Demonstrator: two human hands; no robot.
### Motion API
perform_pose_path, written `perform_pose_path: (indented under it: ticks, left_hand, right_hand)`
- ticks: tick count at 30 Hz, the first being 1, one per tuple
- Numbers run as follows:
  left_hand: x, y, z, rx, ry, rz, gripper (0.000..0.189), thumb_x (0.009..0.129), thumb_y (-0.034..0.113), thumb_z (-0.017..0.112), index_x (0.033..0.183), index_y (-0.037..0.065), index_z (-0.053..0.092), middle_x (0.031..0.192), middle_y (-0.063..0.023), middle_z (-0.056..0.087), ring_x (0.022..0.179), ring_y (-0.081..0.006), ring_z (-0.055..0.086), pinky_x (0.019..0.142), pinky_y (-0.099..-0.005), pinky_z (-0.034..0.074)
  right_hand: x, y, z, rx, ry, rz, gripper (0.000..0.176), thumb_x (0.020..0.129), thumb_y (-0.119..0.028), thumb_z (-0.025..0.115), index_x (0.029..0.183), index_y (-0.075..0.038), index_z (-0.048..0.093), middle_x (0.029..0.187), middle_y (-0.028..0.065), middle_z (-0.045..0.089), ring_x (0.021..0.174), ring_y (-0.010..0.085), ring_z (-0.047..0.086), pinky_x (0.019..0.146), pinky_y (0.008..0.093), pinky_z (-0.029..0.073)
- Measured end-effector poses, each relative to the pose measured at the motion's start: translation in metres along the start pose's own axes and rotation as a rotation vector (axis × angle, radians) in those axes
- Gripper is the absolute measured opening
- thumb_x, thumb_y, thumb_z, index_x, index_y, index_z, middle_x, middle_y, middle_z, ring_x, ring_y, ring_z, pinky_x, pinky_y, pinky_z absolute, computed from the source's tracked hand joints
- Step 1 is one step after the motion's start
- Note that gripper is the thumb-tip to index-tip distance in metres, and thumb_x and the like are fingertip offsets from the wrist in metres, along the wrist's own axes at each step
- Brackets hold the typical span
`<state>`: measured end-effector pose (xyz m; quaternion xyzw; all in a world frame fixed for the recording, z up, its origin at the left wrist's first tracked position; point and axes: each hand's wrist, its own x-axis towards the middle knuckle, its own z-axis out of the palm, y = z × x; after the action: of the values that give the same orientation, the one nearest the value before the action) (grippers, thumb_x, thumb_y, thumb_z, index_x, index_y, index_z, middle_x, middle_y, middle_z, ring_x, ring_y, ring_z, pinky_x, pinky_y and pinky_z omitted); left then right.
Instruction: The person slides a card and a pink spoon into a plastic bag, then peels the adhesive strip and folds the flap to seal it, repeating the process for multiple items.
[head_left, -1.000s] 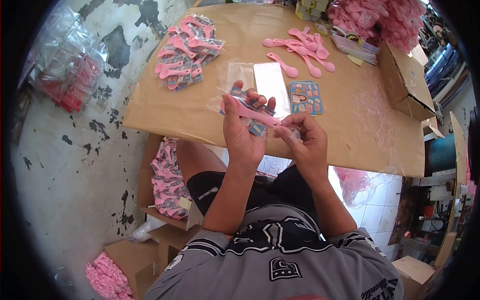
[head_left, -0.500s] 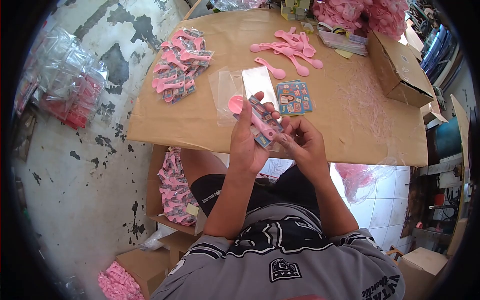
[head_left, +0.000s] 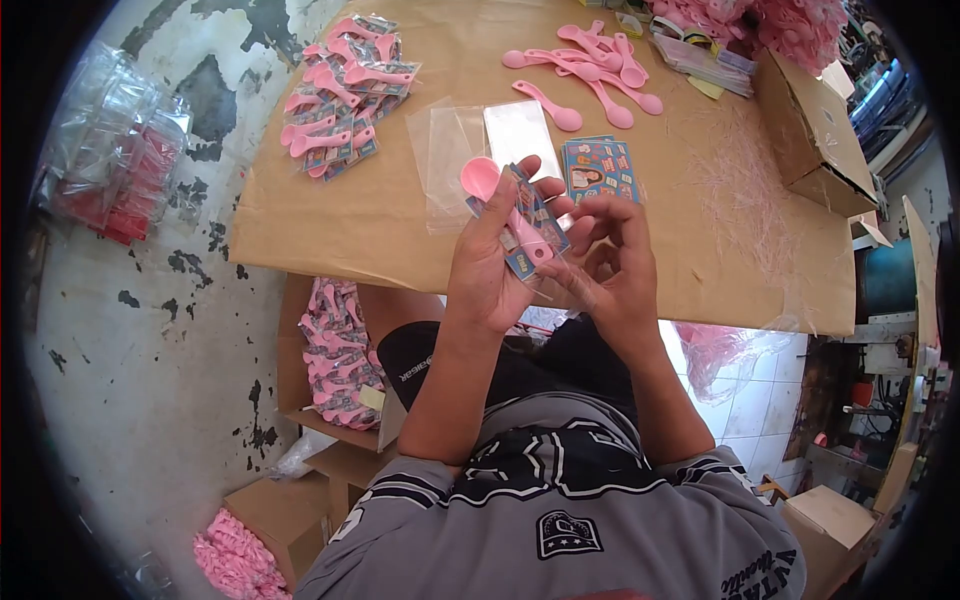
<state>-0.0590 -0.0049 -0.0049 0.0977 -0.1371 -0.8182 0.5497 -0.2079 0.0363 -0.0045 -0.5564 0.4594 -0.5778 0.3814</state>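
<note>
A pink spoon [head_left: 481,178] lies along a printed card [head_left: 540,210] in my left hand [head_left: 490,265], the thumb pressing the spoon against the card. Its bowl points up and left; the handle's holed end lies near the card's lower corner. My right hand [head_left: 615,265] is beside that lower end, fingers curled, thumb and fingertips close together. Something thin and clear seems to show at these fingertips, too faint to name. Beyond the hands lie clear plastic bags [head_left: 440,170], a shiny stack of clear sleeves [head_left: 518,130] and a pile of printed cards [head_left: 600,165].
Loose pink spoons [head_left: 590,75] lie at the back of the table [head_left: 340,230]. Several spoons packed with cards [head_left: 345,90] are heaped at the left. A cardboard box [head_left: 815,135] stands at the right beside pale shreds [head_left: 740,200]. Below, a carton holds packed spoons [head_left: 340,350].
The view has shifted slightly, so the table items sit higher in it. My left hand still holds the spoon and card; the right hand's fingers have moved a little at the handle end.
</note>
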Motion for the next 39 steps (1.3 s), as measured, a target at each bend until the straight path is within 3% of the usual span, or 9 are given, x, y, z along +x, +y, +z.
perform_pose_path:
  ticks: [6,10,16,21,27,31,34,37,39]
  left_hand:
    - [-0.001,0.012,0.001,0.025,0.083,0.075,0.044,0.112,0.028,0.051,0.148,0.005,0.043,0.145,-0.0183,0.055,0.133,-0.0274,0.057,0.114,-0.0499,0.05]
    - [-0.006,0.022,-0.005,-0.034,0.054,0.083,0.045,0.112,0.025,0.048,0.151,0.003,0.041,0.155,-0.021,0.048,0.144,-0.0308,0.049,0.12,-0.0505,0.043]
    - [-0.013,0.029,-0.004,-0.205,0.002,-0.018,0.05,0.112,0.03,0.048,0.15,-0.001,0.04,0.158,-0.0243,0.042,0.148,-0.0358,0.043,0.122,-0.0506,0.041]
    - [-0.019,0.027,-0.001,-0.068,0.013,-0.028,0.052,0.114,0.035,0.039,0.153,0.0,0.037,0.154,-0.0227,0.047,0.144,-0.0344,0.048,0.119,-0.0497,0.044]
    - [-0.021,0.03,-0.001,-0.031,0.016,-0.108,0.054,0.114,0.036,0.04,0.155,0.002,0.036,0.156,-0.0205,0.045,0.14,-0.0322,0.052,0.118,-0.0497,0.045]
    - [-0.02,0.03,0.002,0.059,0.052,-0.13,0.056,0.112,0.037,0.045,0.155,0.002,0.038,0.154,-0.0204,0.048,0.138,-0.0316,0.054,0.116,-0.0492,0.047]
    - [-0.017,0.036,-0.005,-0.095,0.019,-0.191,0.057,0.111,0.037,0.049,0.155,0.001,0.038,0.152,-0.021,0.05,0.138,-0.0313,0.054,0.113,-0.0482,0.048]
    - [-0.012,0.041,0.001,0.323,0.064,0.091,0.061,0.111,0.038,0.05,0.156,0.0,0.036,0.154,-0.0227,0.049,0.142,-0.032,0.051,0.115,-0.046,0.046]
    - [-0.01,0.048,0.003,0.53,-0.037,0.182,0.061,0.11,0.036,0.054,0.157,0.001,0.037,0.156,-0.0223,0.049,0.141,-0.0297,0.053,0.117,-0.0414,0.044]
  right_hand:
    - [0.009,-0.01,-0.015,-0.448,-0.169,-0.676,0.031,0.084,-0.011,0.083,0.115,-0.012,0.077,0.133,0.0111,0.065,0.119,0.0306,0.057,0.094,0.0418,0.05]
    - [0.016,-0.011,-0.036,-0.109,-0.065,-0.443,0.032,0.084,-0.005,0.076,0.114,-0.017,0.079,0.145,0.0158,0.061,0.128,0.035,0.057,0.099,0.0444,0.048]
    - [0.032,-0.026,-0.017,-0.767,-0.213,-0.609,0.036,0.087,-0.009,0.075,0.121,-0.02,0.078,0.154,0.0131,0.054,0.142,0.0375,0.048,0.115,0.049,0.04]
    - [0.031,-0.023,0.005,-0.608,-0.347,-0.574,0.041,0.073,-0.012,0.078,0.111,-0.025,0.084,0.159,0.0115,0.051,0.152,0.0383,0.038,0.122,0.0503,0.034]
    - [0.041,-0.029,0.007,-0.438,-0.393,-0.577,0.032,0.076,-0.011,0.076,0.103,-0.025,0.085,0.156,0.0123,0.054,0.15,0.0391,0.041,0.119,0.0501,0.036]
    - [0.046,-0.022,0.005,-0.5,-0.433,-0.655,0.028,0.083,-0.01,0.075,0.106,-0.024,0.083,0.153,0.0083,0.057,0.146,0.0353,0.044,0.103,0.0426,0.049]
    - [0.05,-0.025,0.001,-0.254,-0.345,-0.61,0.026,0.08,-0.009,0.078,0.105,-0.017,0.082,0.138,0.0112,0.068,0.133,0.0348,0.057,0.095,0.0407,0.052]
    - [0.052,-0.029,-0.019,-0.148,-0.28,-0.502,0.034,0.08,-0.009,0.082,0.114,-0.009,0.078,0.108,0.0091,0.073,0.103,0.0238,0.067,0.084,0.0347,0.053]
    - [0.048,-0.038,-0.014,-0.121,-0.207,-0.233,0.042,0.084,-0.01,0.082,0.124,-0.006,0.072,0.093,0.0048,0.066,0.086,0.0158,0.062,0.076,0.0303,0.05]
